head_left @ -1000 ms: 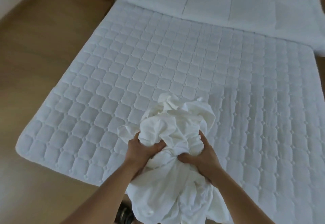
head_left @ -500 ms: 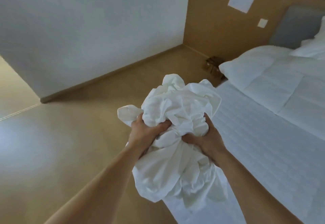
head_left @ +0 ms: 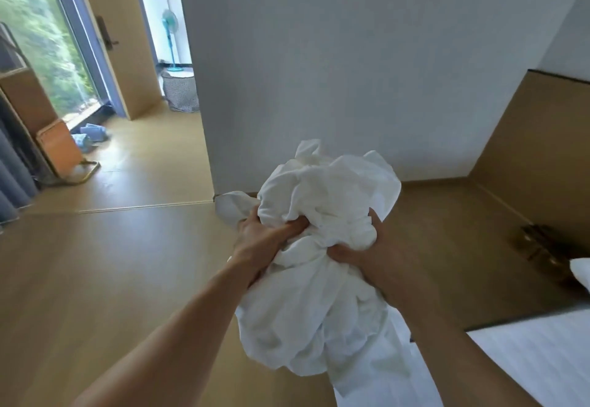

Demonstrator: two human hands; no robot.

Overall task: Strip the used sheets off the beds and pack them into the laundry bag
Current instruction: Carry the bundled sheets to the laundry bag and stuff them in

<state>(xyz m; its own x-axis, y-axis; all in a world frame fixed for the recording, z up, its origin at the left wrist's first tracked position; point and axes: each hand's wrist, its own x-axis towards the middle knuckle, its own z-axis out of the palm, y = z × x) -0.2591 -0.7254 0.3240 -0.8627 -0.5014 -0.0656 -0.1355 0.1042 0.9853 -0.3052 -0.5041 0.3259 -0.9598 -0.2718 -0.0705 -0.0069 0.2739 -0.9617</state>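
Observation:
A crumpled white sheet [head_left: 322, 202] is bunched into a ball in front of me, above the wooden floor. My left hand [head_left: 258, 240] grips its left side. On the bundle's right side, my right hand [head_left: 373, 256] squeezes the cloth, and the loose end hangs down between my forearms. A corner of the bed [head_left: 536, 358] with its white mattress pad shows at the bottom right. A grey patterned laundry bag [head_left: 180, 92] stands on the floor far off, past the wall corner on the left.
A grey wall [head_left: 319, 55] stands straight ahead, its corner near the middle. To the left are an open wooden door [head_left: 108, 39], a big window [head_left: 35, 33], a standing fan [head_left: 169, 39], a folding chair [head_left: 60, 148] and blue slippers [head_left: 89, 135]. A brown box [head_left: 542, 244] sits beside the bed.
The view has swung left from the bed to the wall and the doorway. Both hands keep the same hold on the bundled sheet, now carried over the floor.

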